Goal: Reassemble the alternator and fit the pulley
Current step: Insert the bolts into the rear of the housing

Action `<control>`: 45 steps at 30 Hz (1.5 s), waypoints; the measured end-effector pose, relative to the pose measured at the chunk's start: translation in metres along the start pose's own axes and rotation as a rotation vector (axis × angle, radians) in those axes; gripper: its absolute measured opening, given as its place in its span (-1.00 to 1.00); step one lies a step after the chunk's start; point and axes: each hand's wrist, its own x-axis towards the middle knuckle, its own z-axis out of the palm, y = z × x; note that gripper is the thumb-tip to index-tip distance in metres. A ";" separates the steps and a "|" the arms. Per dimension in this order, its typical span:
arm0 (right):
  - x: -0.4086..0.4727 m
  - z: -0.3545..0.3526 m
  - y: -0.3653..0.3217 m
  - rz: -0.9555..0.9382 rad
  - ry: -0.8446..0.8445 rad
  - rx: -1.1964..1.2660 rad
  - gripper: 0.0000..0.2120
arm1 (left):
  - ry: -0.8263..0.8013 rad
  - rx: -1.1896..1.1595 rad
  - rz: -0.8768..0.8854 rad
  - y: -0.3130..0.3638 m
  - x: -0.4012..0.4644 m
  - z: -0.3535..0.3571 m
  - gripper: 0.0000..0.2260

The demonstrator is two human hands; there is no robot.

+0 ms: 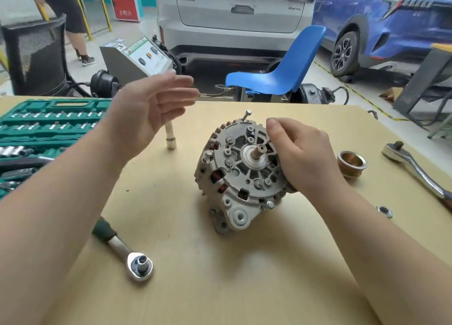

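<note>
Steadying the alternator (241, 175) on the table (244, 275) by the right hand (300, 153).
Its right edge is gripped by curled fingers; the left hand (149, 109) is held open above, empty. The pulley (351, 163) lies apart, right.

Alternator (241, 170) mid-table (220, 288); pulley (351, 163) right; socket set (46, 133) far left; ratchet (127, 251) front-left.

It is bright daylight here. My left hand (151, 109) looks blurry, shadows are soft, and the edges bend.
</note>
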 end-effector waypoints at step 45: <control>-0.007 0.009 0.002 0.025 -0.028 -0.157 -0.66 | -0.254 0.032 -0.258 -0.048 0.017 0.069 -0.84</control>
